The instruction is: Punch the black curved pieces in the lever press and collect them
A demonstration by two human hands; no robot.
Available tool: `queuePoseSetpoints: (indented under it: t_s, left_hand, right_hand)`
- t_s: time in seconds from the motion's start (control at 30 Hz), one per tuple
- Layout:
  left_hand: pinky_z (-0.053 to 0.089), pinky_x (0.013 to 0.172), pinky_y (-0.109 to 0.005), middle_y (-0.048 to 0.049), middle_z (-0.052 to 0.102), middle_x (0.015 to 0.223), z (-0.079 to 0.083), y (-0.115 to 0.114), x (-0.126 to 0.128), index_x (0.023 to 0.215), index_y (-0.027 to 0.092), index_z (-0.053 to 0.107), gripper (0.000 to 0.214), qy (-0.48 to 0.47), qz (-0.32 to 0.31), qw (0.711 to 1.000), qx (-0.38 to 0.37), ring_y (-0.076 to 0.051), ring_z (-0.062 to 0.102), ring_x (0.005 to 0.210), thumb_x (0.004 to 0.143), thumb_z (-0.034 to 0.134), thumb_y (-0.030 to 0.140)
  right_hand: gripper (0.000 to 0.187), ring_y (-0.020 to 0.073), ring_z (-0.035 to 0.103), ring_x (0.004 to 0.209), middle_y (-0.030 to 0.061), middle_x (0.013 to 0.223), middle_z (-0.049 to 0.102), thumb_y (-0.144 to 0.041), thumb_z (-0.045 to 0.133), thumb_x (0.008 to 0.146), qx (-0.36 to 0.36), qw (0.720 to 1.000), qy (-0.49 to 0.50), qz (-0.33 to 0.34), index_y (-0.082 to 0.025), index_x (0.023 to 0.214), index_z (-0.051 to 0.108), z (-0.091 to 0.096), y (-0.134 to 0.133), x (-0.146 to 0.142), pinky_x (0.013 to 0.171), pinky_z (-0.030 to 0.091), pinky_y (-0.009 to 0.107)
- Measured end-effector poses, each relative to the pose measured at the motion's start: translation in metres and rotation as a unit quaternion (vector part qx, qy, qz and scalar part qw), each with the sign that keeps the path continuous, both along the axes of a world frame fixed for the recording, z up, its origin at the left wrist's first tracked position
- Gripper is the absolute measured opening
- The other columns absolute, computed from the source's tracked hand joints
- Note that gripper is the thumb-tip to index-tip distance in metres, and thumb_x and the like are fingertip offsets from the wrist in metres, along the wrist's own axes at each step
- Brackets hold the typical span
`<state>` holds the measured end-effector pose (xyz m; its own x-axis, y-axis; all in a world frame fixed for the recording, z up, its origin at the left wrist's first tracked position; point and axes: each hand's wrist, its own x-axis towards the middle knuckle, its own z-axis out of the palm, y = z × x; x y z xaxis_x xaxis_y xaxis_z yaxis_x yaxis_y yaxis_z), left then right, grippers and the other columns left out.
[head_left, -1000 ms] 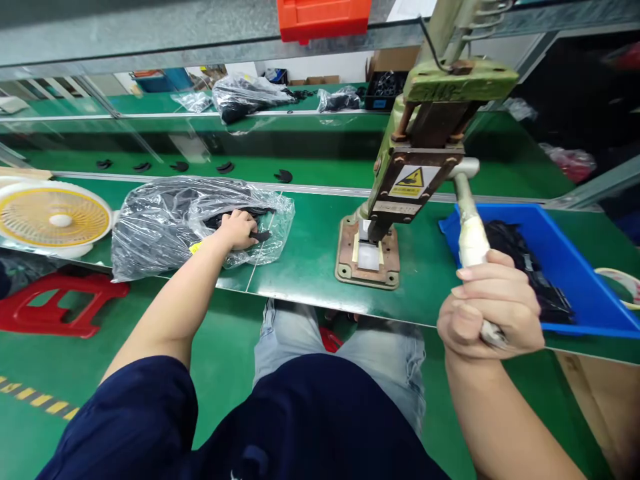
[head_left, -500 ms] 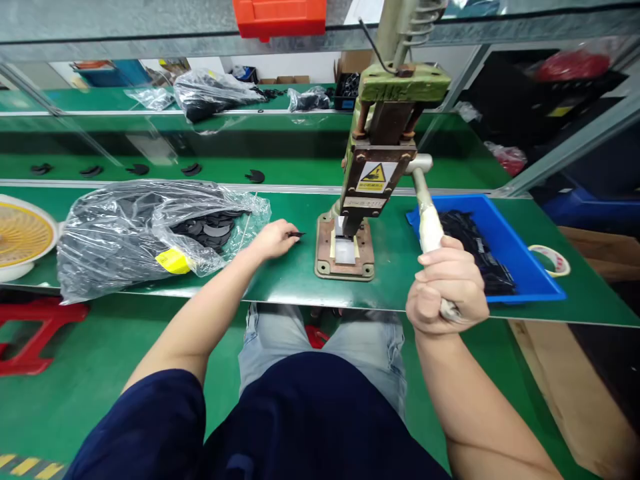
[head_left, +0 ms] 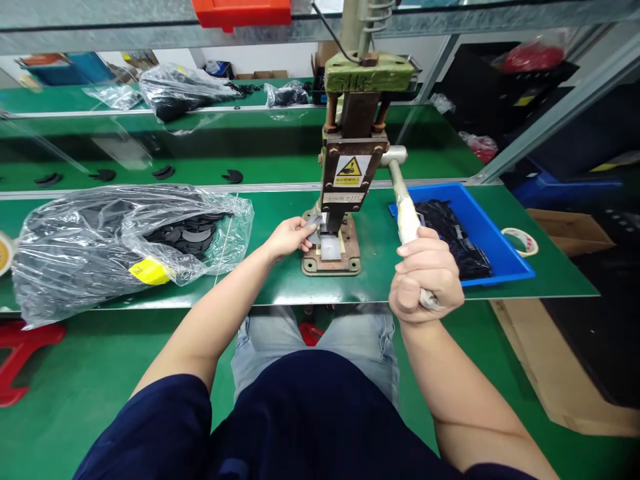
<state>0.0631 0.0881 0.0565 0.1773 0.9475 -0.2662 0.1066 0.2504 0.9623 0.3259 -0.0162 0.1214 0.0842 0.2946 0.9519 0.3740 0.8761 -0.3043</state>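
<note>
My left hand pinches a thin dark curved piece at the left side of the base of a hand press. The piece lies beside the pale block on the press base, close under the ram; whether it touches the block I cannot tell. My right hand is wrapped round the taped end of the press lever, which slopes down toward me. Left of the press lies a clear plastic bag with many dark curved pieces showing at its mouth.
A blue tray holding black parts stands right of the press, with a tape roll beyond it. Several dark pieces lie along the ledge behind. A metal shelf beam with a red bin crosses overhead.
My left hand has moved right, bringing the dark curved piece from over the table to the press base. My right hand still grips the lever. The view has shifted to the right.
</note>
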Motion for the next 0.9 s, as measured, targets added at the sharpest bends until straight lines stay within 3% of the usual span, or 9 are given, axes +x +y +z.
queuePoseSetpoints:
  t_s: [0.27, 0.47, 0.63, 0.8, 0.9]
  left_hand:
    - [0.051, 0.048, -0.019, -0.0004, 0.066, 0.054, 0.003, 0.011, 0.025, 0.082, 0.021, 0.049, 0.04, 0.059, -0.028, 0.997, -0.046, -0.012, 0.064, 0.044, 0.095, 0.081, 0.04]
    - [0.045, 0.044, -0.017, -0.0006, 0.063, 0.05, 0.015, 0.022, 0.03, 0.089, 0.018, 0.064, 0.022, 0.122, -0.059, 0.987, -0.091, -0.011, 0.059, 0.04, 0.093, 0.081, 0.032]
    - [0.045, 0.046, -0.02, 0.0011, 0.062, 0.051, 0.021, 0.027, 0.038, 0.101, 0.017, 0.068, 0.017, 0.159, -0.053, 0.981, -0.095, -0.012, 0.059, 0.041, 0.093, 0.079, 0.027]
    - [0.052, 0.056, -0.029, -0.0053, 0.07, 0.066, 0.015, 0.011, 0.036, 0.103, 0.017, 0.063, 0.013, 0.1, -0.072, 0.992, -0.036, -0.017, 0.066, 0.053, 0.1, 0.069, 0.029]
    - [0.056, 0.067, -0.031, -0.0127, 0.077, 0.091, 0.011, 0.0, 0.006, 0.101, 0.019, 0.062, 0.016, 0.062, -0.082, 0.995, 0.016, -0.018, 0.074, 0.074, 0.104, 0.063, 0.034]
  right_hand:
    - [0.017, 0.0199, 0.072, 0.085, -0.0051, 0.075, 0.063, -0.032, 0.064, 0.092, -0.005, 1.0, -0.006, 0.008, -0.028, 0.077, 0.057, -0.002, -0.001, 0.003, 0.11, 0.059, 0.06]
    - [0.02, 0.0173, 0.071, 0.087, -0.0049, 0.077, 0.063, -0.03, 0.064, 0.094, 0.004, 1.0, -0.001, 0.015, -0.024, 0.078, 0.054, -0.003, -0.001, 0.001, 0.11, 0.059, 0.058]
    - [0.018, 0.017, 0.072, 0.084, -0.0054, 0.075, 0.062, -0.027, 0.063, 0.091, 0.012, 1.0, -0.002, 0.001, -0.024, 0.077, 0.054, -0.001, 0.001, 0.001, 0.105, 0.061, 0.057]
    - [0.024, 0.0198, 0.073, 0.079, -0.0044, 0.072, 0.067, -0.031, 0.069, 0.085, 0.027, 0.999, 0.01, 0.015, -0.023, 0.068, 0.054, -0.001, 0.007, 0.005, 0.096, 0.062, 0.059]
    - [0.036, 0.0203, 0.073, 0.071, -0.0042, 0.063, 0.065, -0.04, 0.073, 0.082, 0.057, 0.998, 0.04, 0.002, -0.023, 0.06, 0.05, -0.006, 0.02, 0.004, 0.089, 0.063, 0.058]
